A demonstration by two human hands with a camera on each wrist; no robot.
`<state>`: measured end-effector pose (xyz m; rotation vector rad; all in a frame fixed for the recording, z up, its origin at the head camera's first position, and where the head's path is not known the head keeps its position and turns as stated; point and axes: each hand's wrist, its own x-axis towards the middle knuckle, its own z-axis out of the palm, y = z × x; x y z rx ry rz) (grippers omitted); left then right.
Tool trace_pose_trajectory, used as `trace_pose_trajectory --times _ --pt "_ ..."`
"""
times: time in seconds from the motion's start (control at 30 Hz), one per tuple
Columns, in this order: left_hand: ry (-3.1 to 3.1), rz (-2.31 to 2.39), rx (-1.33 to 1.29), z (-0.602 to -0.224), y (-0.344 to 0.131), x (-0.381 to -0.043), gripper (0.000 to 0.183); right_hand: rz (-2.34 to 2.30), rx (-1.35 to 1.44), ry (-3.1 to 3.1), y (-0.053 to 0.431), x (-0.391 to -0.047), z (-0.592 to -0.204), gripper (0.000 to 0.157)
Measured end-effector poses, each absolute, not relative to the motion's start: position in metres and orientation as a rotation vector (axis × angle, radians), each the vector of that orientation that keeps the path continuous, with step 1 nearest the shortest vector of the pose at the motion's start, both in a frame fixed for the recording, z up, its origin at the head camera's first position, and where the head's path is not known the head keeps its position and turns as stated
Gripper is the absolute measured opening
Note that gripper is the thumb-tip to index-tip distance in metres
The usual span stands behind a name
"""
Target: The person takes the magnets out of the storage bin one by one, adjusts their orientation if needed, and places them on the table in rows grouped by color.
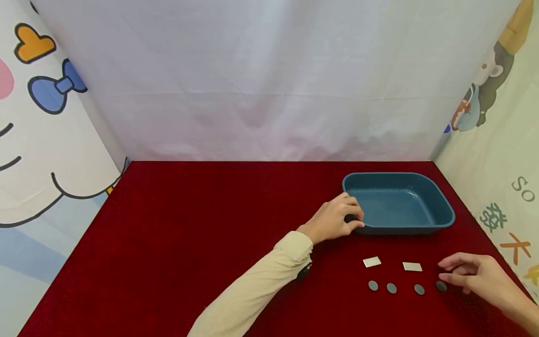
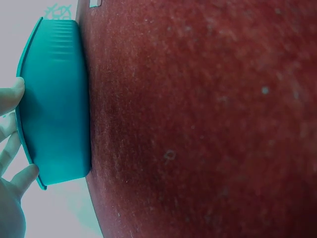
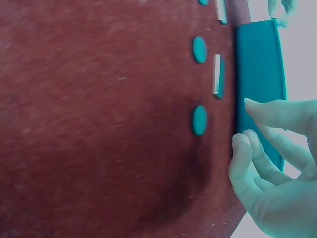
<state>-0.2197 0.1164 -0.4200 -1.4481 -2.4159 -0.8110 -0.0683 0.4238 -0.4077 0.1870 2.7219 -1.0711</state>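
Note:
A blue rectangular basin (image 1: 400, 229) stands at the back right of the red surface. My left hand (image 1: 337, 217) holds its front left corner, fingers and thumb at the rim; a dark patch shows between them. In the left wrist view, the thumb and fingers (image 2: 19, 87) meet the basin's rim (image 2: 29, 144). My right hand (image 1: 476, 276) hovers at the right, fingers loosely bent and holding nothing. Just by its fingertips lies a dark round disc (image 1: 441, 286), the rightmost of a row with other grey discs (image 1: 391, 288).
Two small white rectangular plates, a left one (image 1: 372, 261) and a right one (image 1: 412, 267), lie between the discs and the basin. A pale curtain (image 1: 252, 93) hangs behind the red surface (image 1: 189, 243). Printed sheets stand on both sides, the right one (image 1: 497, 187) close to my right hand.

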Motion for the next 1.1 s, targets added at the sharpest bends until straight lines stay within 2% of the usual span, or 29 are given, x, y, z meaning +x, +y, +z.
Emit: trace_pose_trajectory --times 0.3,0.7,1.1 --pt "-2.394 -0.825 -1.441 -0.423 0.116 -0.221 0.010 -1.223 0.115 2.754 0.419 -0.080 -0.392 0.030" --pt "-2.408 -0.816 -1.434 -0.421 0.116 -0.220 0.009 -1.426 0.029 2.735 0.409 -0.104 -0.371 0.014" --pt "-2.384 -0.839 -1.446 -0.423 0.115 -0.219 0.009 -1.592 -0.045 2.647 0.404 -0.125 -0.364 0.020"
